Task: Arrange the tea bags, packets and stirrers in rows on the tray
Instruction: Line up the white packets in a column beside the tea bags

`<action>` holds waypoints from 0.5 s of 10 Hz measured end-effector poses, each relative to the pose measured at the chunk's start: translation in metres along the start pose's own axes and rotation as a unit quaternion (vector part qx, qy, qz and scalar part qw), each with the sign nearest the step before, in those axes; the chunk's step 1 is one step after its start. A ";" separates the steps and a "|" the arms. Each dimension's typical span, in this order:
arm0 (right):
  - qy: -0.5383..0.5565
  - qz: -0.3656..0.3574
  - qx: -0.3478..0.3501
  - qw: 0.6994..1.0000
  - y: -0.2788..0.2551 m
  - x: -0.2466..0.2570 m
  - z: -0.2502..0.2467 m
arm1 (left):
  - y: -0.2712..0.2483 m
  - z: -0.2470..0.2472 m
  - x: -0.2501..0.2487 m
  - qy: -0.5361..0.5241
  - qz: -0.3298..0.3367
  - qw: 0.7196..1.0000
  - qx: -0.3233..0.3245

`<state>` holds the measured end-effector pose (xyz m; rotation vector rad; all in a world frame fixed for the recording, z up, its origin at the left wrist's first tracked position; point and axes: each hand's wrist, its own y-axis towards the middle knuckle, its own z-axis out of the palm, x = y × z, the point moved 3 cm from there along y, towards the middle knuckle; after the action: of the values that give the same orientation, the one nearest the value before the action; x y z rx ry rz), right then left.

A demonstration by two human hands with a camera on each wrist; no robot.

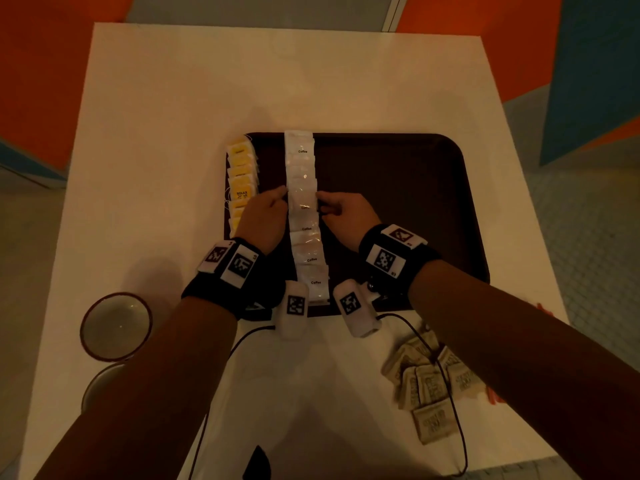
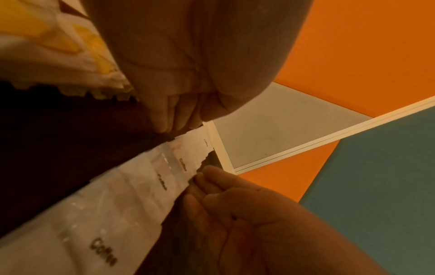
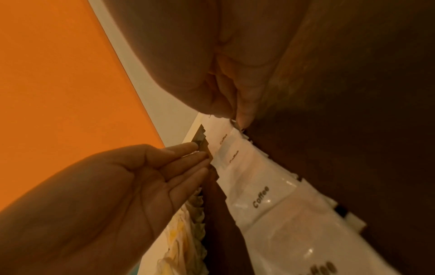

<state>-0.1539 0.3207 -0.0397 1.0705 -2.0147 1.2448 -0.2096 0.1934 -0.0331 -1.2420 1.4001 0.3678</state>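
A dark brown tray [image 1: 398, 202] lies on the white table [image 1: 173, 98]. A row of yellow tea bags [image 1: 240, 178] overlaps along its left edge. Beside it runs a long overlapping row of white "Coffee" packets [image 1: 304, 216]. My left hand [image 1: 277, 202] touches the row's left edge with straight fingers [image 2: 169, 115]. My right hand [image 1: 329, 207] touches the right edge opposite, fingers [image 2: 212, 178] extended. Neither hand holds a packet. Both wrist views show the coffee row [image 3: 270, 195] squeezed between the two sets of fingertips.
Brown sugar packets [image 1: 426, 382] lie in a loose heap on the table at the near right, with orange stirrers [image 1: 497, 396] partly hidden under my right forearm. Two cups [image 1: 116, 325] stand at the near left. The tray's right half is bare.
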 end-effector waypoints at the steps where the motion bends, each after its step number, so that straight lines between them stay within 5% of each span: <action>1: 0.005 0.003 0.007 1.000 0.002 0.002 0.002 | 0.008 0.003 0.007 0.006 0.005 1.000 0.023; 3: 0.014 0.000 0.015 1.000 -0.002 0.001 0.003 | 0.028 0.007 0.034 0.072 -0.004 0.997 0.041; 4: 0.021 0.004 0.012 1.000 -0.003 -0.001 0.000 | 0.015 0.005 0.010 0.055 0.009 0.998 0.039; 5: 0.021 -0.002 -0.002 1.000 -0.003 0.000 -0.004 | 0.010 -0.001 -0.001 -0.010 -0.042 0.999 -0.020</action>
<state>-0.1516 0.3239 -0.0362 1.0377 -1.9811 1.2509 -0.2182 0.1972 -0.0365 -1.3209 1.3247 0.3510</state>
